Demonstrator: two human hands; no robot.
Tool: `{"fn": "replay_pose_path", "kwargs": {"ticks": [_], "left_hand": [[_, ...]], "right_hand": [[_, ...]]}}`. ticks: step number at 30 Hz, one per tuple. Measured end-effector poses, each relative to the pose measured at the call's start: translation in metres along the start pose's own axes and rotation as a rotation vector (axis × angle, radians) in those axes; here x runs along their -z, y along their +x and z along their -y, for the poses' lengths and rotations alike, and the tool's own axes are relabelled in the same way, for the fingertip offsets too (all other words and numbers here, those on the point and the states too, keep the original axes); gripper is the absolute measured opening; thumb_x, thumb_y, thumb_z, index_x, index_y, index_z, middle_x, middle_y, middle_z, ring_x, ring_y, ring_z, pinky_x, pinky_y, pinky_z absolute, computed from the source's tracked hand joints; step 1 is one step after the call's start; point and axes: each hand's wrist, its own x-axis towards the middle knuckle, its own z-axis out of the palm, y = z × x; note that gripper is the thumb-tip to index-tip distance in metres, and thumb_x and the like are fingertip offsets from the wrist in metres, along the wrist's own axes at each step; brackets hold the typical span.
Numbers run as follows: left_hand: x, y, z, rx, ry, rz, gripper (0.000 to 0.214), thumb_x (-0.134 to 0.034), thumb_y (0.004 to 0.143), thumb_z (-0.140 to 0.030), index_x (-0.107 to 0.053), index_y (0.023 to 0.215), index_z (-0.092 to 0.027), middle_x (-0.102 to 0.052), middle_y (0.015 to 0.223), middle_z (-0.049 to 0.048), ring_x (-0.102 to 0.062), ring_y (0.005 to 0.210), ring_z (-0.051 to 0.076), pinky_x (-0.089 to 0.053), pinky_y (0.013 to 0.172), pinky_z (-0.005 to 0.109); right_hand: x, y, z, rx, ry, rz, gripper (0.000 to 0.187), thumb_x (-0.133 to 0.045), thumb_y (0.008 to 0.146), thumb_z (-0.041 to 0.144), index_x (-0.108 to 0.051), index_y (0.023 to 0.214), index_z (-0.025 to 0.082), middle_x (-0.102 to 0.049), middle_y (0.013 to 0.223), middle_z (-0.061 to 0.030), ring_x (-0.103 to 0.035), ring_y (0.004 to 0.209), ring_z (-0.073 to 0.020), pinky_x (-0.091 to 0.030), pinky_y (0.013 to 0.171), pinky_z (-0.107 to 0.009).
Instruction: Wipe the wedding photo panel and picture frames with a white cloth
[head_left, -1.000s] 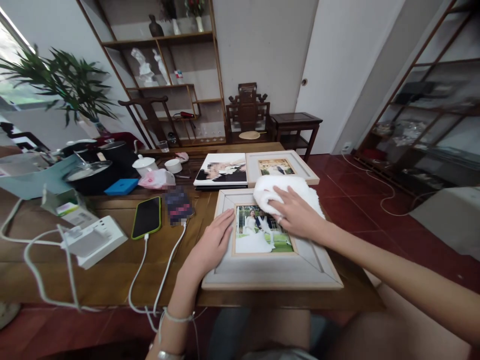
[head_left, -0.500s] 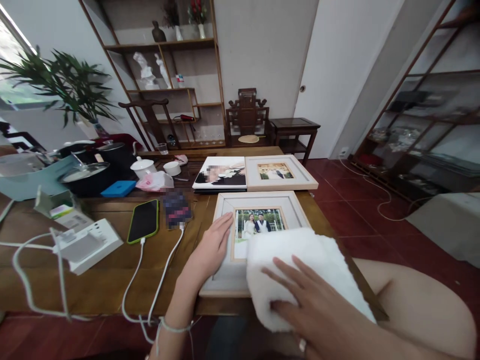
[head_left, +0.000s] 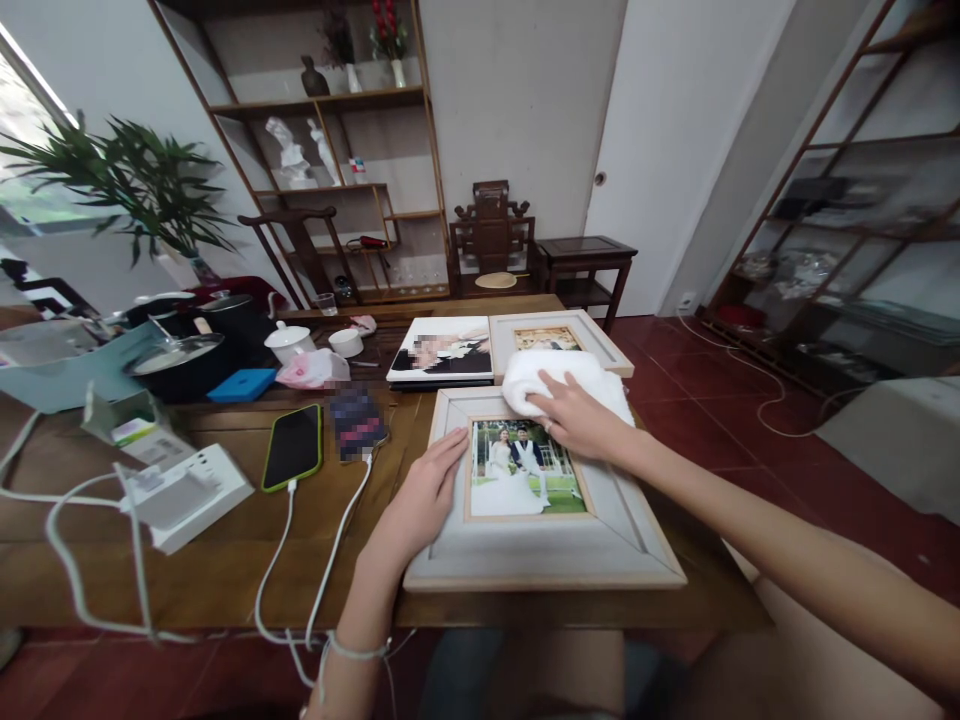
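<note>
A pale wooden picture frame (head_left: 525, 555) with a wedding photo lies flat on the wooden table (head_left: 225, 560) in front of me. My left hand (head_left: 427, 490) rests flat on the frame's left border, fingers stretched out. My right hand (head_left: 574, 415) presses a white cloth (head_left: 536, 372) onto the frame's top right corner, fingers spread over the cloth.
Behind the frame lie a second framed photo (head_left: 551, 330) and an unframed photo print (head_left: 442, 350). To the left are a phone in a green case (head_left: 294, 445) on a white cable, a white power strip (head_left: 187, 490), pots, cups and a blue box. Chairs and shelves stand beyond.
My right hand with the cloth swept from the frame's top right down to its near edge, then back up to the top right corner. My left hand stayed on the left border.
</note>
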Motion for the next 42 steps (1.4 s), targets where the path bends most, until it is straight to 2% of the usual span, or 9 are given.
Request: {"fn": "replay_pose_path", "kwargs": {"ticks": [8, 11, 19, 23, 27, 31, 34, 37, 42], "left_hand": [[-0.005, 0.000, 0.004, -0.003, 0.008, -0.041, 0.042, -0.032, 0.090, -0.016, -0.054, 0.125, -0.008, -0.051, 0.136, 0.0142, -0.044, 0.129, 0.021, -0.034, 0.110, 0.043], [-0.006, 0.001, 0.004, -0.010, 0.004, -0.038, 0.042, -0.033, 0.090, -0.015, -0.054, 0.126, -0.009, -0.051, 0.136, 0.0141, -0.044, 0.129, 0.022, -0.034, 0.109, 0.044], [-0.005, 0.000, 0.002, -0.008, -0.017, -0.035, 0.043, -0.031, 0.090, -0.015, -0.054, 0.126, -0.006, -0.051, 0.135, 0.0152, -0.044, 0.129, 0.022, -0.034, 0.110, 0.042], [-0.007, 0.001, 0.003, 0.015, -0.002, -0.047, 0.043, -0.032, 0.090, -0.015, -0.055, 0.125, -0.007, -0.051, 0.135, 0.0151, -0.045, 0.128, 0.022, -0.035, 0.109, 0.043], [-0.009, 0.001, 0.005, 0.018, 0.004, -0.073, 0.043, -0.033, 0.088, -0.012, -0.055, 0.125, -0.008, -0.052, 0.135, 0.0154, -0.045, 0.128, 0.023, -0.036, 0.109, 0.044], [-0.010, 0.002, 0.006, 0.002, 0.015, -0.070, 0.044, -0.034, 0.087, -0.010, -0.055, 0.125, -0.009, -0.052, 0.135, 0.0152, -0.046, 0.128, 0.023, -0.036, 0.108, 0.045], [-0.009, 0.002, 0.006, -0.028, 0.008, -0.061, 0.044, -0.035, 0.086, -0.009, -0.055, 0.125, -0.013, -0.053, 0.135, 0.0123, -0.046, 0.128, 0.022, -0.036, 0.108, 0.045], [-0.009, 0.002, 0.005, -0.045, 0.010, -0.049, 0.043, -0.034, 0.086, -0.009, -0.056, 0.124, -0.012, -0.054, 0.134, 0.0129, -0.047, 0.127, 0.022, -0.036, 0.108, 0.044], [-0.010, 0.002, 0.005, -0.034, -0.021, -0.052, 0.042, -0.034, 0.087, -0.010, -0.056, 0.123, -0.012, -0.054, 0.134, 0.0128, -0.047, 0.126, 0.022, -0.036, 0.108, 0.045]], "right_hand": [[0.017, -0.091, 0.093, 0.078, 0.198, 0.195, 0.040, -0.054, 0.078, 0.015, -0.059, 0.117, 0.019, -0.041, 0.142, -0.0136, -0.024, 0.134, -0.0400, -0.021, 0.104, -0.066], [0.020, -0.102, 0.111, 0.143, 0.265, 0.230, 0.037, -0.055, 0.078, 0.020, -0.061, 0.114, 0.022, -0.036, 0.146, -0.0096, -0.021, 0.136, -0.0395, -0.021, 0.105, -0.066], [-0.002, -0.029, 0.046, 0.081, 0.137, 0.002, 0.038, -0.051, 0.079, 0.013, -0.059, 0.116, 0.017, -0.042, 0.142, -0.0137, -0.024, 0.136, -0.0323, -0.017, 0.108, -0.057], [-0.005, 0.001, 0.021, 0.093, 0.086, -0.019, 0.035, -0.046, 0.081, 0.011, -0.059, 0.113, 0.012, -0.049, 0.133, -0.0199, -0.027, 0.136, -0.0296, -0.019, 0.108, -0.055], [0.002, -0.014, 0.045, 0.087, 0.158, 0.075, 0.036, -0.043, 0.081, 0.008, -0.058, 0.113, 0.011, -0.049, 0.132, -0.0230, -0.031, 0.133, -0.0323, -0.024, 0.106, -0.057], [0.019, -0.063, 0.098, 0.038, 0.245, 0.206, 0.036, -0.050, 0.077, 0.012, -0.061, 0.111, 0.016, -0.051, 0.133, -0.0183, -0.034, 0.131, -0.0367, -0.028, 0.103, -0.061], [0.030, -0.091, 0.126, 0.125, 0.282, 0.329, 0.035, -0.058, 0.074, 0.022, -0.063, 0.109, 0.019, -0.044, 0.140, -0.0174, -0.035, 0.128, -0.0430, -0.033, 0.098, -0.065], [0.030, -0.095, 0.129, 0.134, 0.305, 0.304, 0.034, -0.058, 0.074, 0.023, -0.064, 0.108, 0.021, -0.044, 0.140, -0.0137, -0.036, 0.129, -0.0384, -0.034, 0.101, -0.060], [0.013, -0.062, 0.102, 0.002, 0.228, 0.116, 0.041, -0.052, 0.077, 0.015, -0.060, 0.117, 0.019, -0.044, 0.141, -0.0118, -0.027, 0.135, -0.0334, -0.022, 0.108, -0.056]]}}
